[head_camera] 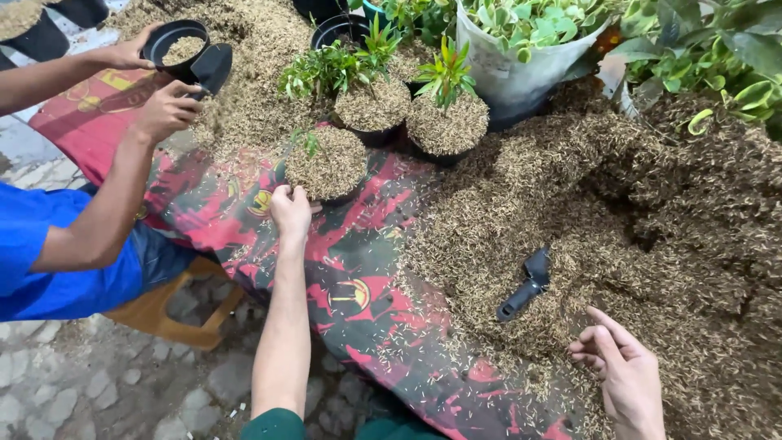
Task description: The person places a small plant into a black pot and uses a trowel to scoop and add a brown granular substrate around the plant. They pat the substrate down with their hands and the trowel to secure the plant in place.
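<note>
**A:** Head view puts your left hand [290, 210] at the near rim of the filled pot [328, 167], fingers curled onto the edge, touching it but not closed round it. That pot sits at about 11 o'clock from you, on the red-and-black sheet [350, 277], with a small seedling [305, 143] poking out of the husk.

**B:** What's the risk there?

**A:** I'd say tipping. You're only pressing on one side of the rim, and the fill is heaped above it. Pull toward yourself and the pot could rock, shed husk onto the sheet, or lean the seedling over. Two more pots [375, 110] stand just behind it at 12 o'clock, so a shove the other way may knock into them.

**B:** And the right hand?

**A:** Your right hand [623, 371] is at 3 o'clock, low over the husk heap [619, 228], fingers loosely spread and holding nothing. The black scoop [525, 287] lies near it at 1 o'clock from that hand, half sunk in the heap.

**B:** Arm pose?

**A:** Left forearm runs nearly straight out, wrist flat. Stretched like that, you likely have little control. The other person [65, 244] at 10 o'clock is filling a black pot [175, 49]; mind their elbow.
</note>
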